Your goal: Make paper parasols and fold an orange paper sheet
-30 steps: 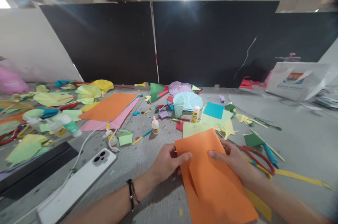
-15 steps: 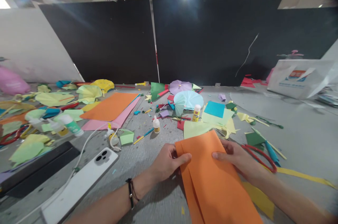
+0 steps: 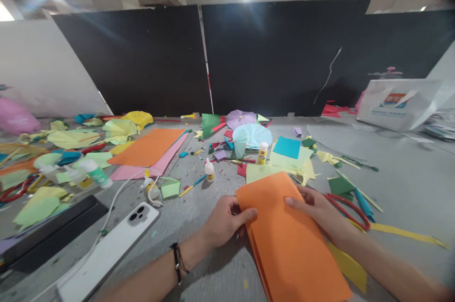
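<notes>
Head view, from the left edge across: a black flat case (image 3: pixel 50 235) lies at the lower left of the grey tabletop (image 3: pixel 398 174), with a white phone (image 3: pixel 110 250) beside it, camera side up, a white cable (image 3: pixel 117 193) running from it toward the middle. Above these, in the left middle of the frame, sit pale green and yellow paper fans (image 3: pixel 74 138), a green-capped glue bottle (image 3: pixel 95 172), and a flat orange sheet (image 3: pixel 149 146) lying over a pink sheet (image 3: pixel 156 167). Toward the centre stand two small glue bottles, one (image 3: pixel 209 169) nearer and one (image 3: pixel 262 153) farther, below a light blue paper fan (image 3: pixel 250 136) and a purple one (image 3: pixel 241 118).

In the lower centre, the left hand (image 3: pixel 223 221), a dark band on its wrist, pinches the left edge of the folded orange paper (image 3: pixel 287 240), thumb on top and fingers curled beneath. That paper lies on the tabletop, reaching from the centre down to the bottom edge. The right hand (image 3: pixel 320 212) rests flat on its upper right part, fingers spread narrow and pressing down, gripping nothing. Just right of that hand lie red-handled scissors (image 3: pixel 350 207) and a yellow strip (image 3: pixel 405 234). At the upper right sits a white bag (image 3: pixel 398 103).
</notes>
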Motion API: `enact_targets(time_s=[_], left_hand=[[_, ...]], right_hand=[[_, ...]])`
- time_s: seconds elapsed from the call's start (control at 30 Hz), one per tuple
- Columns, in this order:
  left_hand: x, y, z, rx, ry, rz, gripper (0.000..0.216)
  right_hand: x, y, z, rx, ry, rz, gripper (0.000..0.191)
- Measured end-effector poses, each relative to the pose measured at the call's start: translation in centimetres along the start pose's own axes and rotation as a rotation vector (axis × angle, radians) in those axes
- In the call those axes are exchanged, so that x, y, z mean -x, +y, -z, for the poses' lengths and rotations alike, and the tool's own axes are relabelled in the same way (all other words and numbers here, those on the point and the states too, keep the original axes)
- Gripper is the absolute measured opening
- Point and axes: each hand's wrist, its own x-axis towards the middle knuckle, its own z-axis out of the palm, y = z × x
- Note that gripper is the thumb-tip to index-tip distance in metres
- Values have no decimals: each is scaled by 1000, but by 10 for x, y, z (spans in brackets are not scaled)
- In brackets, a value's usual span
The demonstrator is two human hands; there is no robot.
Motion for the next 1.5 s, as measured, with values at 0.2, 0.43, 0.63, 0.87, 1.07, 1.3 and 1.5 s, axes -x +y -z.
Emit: enact_targets(time_s=[0.2,0.43,0.63,0.87,1.07,1.3,1.5], left_hand=[[1,1,-1,7,13,-5,52],[2,3,-2,13,1,16,50],[2,2,-1,11,-12,-12,52],[4,1,0,-15,-80,8,57],[5,3,0,8,-70,30,56],[5,-1,5,33,-135,64,54],[4,-2,5,61,-144,77,53]], right_hand=[[0,-2,-1,-60,-17,-1,44],[1,-2,-3,-102,-21,13,44],[6,-7,-6,-62,2,24,44],[10,-10,-5,-29,13,-44,39],[6,-8,-3,13,14,-41,40],[8,-12,-4,-24,-22,-23,38],[9,-12,-6,-16,-14,-35,37]])
